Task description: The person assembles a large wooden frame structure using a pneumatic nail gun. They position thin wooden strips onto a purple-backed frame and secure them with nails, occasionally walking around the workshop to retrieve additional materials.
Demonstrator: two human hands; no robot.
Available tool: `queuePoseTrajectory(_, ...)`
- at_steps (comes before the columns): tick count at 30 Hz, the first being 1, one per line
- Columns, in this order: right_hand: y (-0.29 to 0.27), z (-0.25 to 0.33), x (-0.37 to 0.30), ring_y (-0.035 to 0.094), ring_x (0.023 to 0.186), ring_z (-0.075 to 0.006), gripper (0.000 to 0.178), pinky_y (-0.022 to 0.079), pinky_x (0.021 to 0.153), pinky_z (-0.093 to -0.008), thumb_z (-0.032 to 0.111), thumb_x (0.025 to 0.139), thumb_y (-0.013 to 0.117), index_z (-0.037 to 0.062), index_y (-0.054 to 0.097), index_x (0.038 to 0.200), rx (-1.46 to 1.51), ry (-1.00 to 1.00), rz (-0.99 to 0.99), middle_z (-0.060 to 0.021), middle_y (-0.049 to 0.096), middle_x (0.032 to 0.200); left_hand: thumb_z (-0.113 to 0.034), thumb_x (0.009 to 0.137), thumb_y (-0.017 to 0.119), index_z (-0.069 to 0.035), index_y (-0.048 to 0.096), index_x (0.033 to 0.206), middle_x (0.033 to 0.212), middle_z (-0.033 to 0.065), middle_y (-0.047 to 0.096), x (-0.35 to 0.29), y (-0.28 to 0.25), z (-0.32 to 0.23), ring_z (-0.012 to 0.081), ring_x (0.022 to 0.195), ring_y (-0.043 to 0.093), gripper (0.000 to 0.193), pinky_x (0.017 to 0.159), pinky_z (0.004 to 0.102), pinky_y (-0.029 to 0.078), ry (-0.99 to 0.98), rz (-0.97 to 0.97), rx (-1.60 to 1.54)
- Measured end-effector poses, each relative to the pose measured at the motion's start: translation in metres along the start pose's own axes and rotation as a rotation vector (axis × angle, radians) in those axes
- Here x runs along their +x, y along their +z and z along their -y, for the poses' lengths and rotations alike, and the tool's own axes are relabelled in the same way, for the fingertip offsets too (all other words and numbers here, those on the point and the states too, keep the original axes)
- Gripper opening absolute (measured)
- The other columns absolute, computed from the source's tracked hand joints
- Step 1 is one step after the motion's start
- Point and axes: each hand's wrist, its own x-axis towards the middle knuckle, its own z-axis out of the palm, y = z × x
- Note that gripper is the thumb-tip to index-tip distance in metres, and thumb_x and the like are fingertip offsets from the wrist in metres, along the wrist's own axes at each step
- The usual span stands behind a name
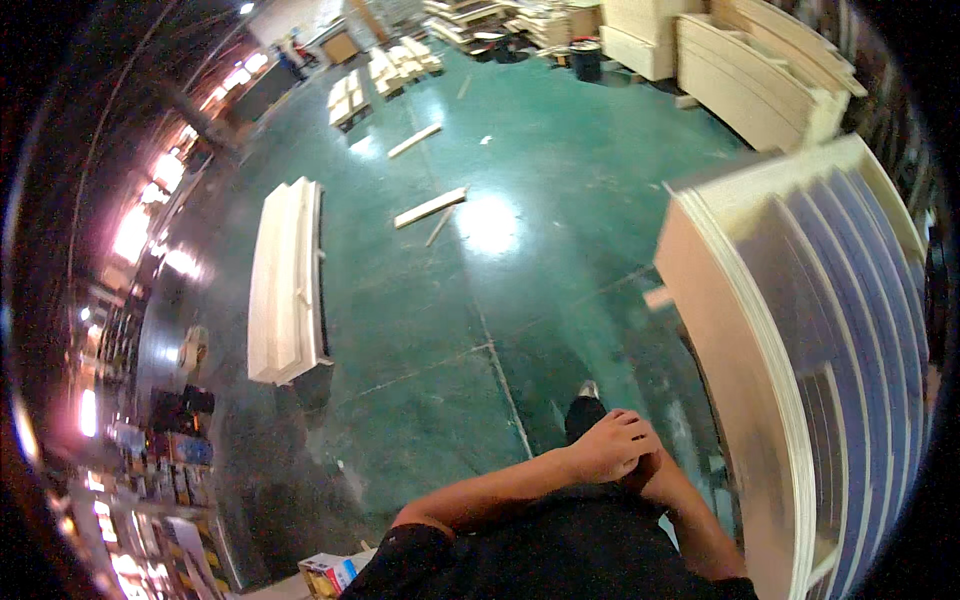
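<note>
In front of my waist my two hands meet. My left hand (612,446) lies over my right hand, with its fingers curled around it. Most of my right hand (648,472) is covered, and its fingers are hidden. No tool or workpiece shows in either hand. Just beyond them a dark trouser leg and a shoe (588,390) stand on the green floor (430,300). Close by on the right is a tall stack of wooden panels (745,330), with grey-blue boards on its top side.
On the left lies a long stack of pale boards (282,285). Loose wooden strips (430,208) are on the floor ahead. More timber stacks (760,85) and a black bucket (585,62) stand at the back. A small colourful box (328,576) sits at the lower left.
</note>
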Motion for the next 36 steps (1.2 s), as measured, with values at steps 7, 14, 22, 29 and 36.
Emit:
queuePoseTrajectory(7, -0.046, 0.027, 0.193, 0.057, 0.12, -0.0291, 0.048, 0.047, 0.099, -0.0398, 0.008, 0.082, 0.071, 0.0047, 0.055, 0.127, -0.004, -0.01, 0.127, -0.0153, 0.059, 0.126, -0.009, 0.073, 0.068, -0.014, 0.063, 0.099, 0.099, 0.0052, 0.058, 0.064, -0.094, 0.141, 0.0285, 0.101, 0.055, 0.026, 0.089, 0.0437, 0.043, -0.036, -0.077, 0.098)
queuePoseTrajectory(14, -0.082, -0.001, 0.331, 0.05, 0.128, -0.0369, 0.057, 0.043, 0.108, -0.0448, 0.024, 0.082, 0.074, 0.0071, 0.053, 0.132, 0.016, 0.042, -0.031, -0.0175, 0.054, 0.133, -0.009, 0.075, 0.068, -0.016, 0.064, 0.101, 0.101, 0.0027, 0.06, 0.139, -0.147, 0.279, 0.0266, 0.101, 0.057, 0.027, 0.091, 0.0441, 0.043, 0.094, -0.11, -0.011)
queuePoseTrajectory(22, -0.109, 0.004, 0.411, 0.049, 0.129, -0.0377, 0.047, 0.042, 0.108, -0.047, 0.024, 0.086, 0.067, 0.0095, 0.056, 0.129, -0.107, 0.341, -0.514, -0.018, 0.056, 0.135, -0.014, 0.071, 0.072, -0.014, 0.063, 0.099, 0.101, 0.0042, 0.062, 0.266, -0.15, 0.412, 0.0302, 0.102, 0.058, 0.029, 0.091, 0.0479, 0.044, 0.525, 0.249, -0.368)
queuePoseTrajectory(29, -0.097, 0.05, 0.417, 0.046, 0.131, -0.0449, 0.049, 0.037, 0.113, -0.0508, 0.028, 0.089, 0.065, 0.0086, 0.057, 0.133, -0.02, 0.804, -0.889, -0.0215, 0.056, 0.138, -0.009, 0.073, 0.068, -0.009, 0.067, 0.092, 0.094, 0.01, 0.067, 0.337, -0.122, 0.409, 0.033, 0.092, 0.061, 0.019, 0.087, 0.0461, 0.048, 0.679, 0.764, -0.812)
queuePoseTrajectory(36, -0.038, -0.002, 0.387, 0.053, 0.121, -0.0427, 0.062, 0.047, 0.101, -0.0488, 0.03, 0.08, 0.077, 0.0071, 0.055, 0.134, 0.069, 0.95, -1.295, -0.0217, 0.054, 0.132, -0.01, 0.077, 0.069, -0.009, 0.071, 0.096, 0.098, 0.0116, 0.068, 0.38, -0.113, 0.37, 0.0331, 0.094, 0.064, 0.019, 0.086, 0.0435, 0.053, 0.701, 1.047, -0.923)
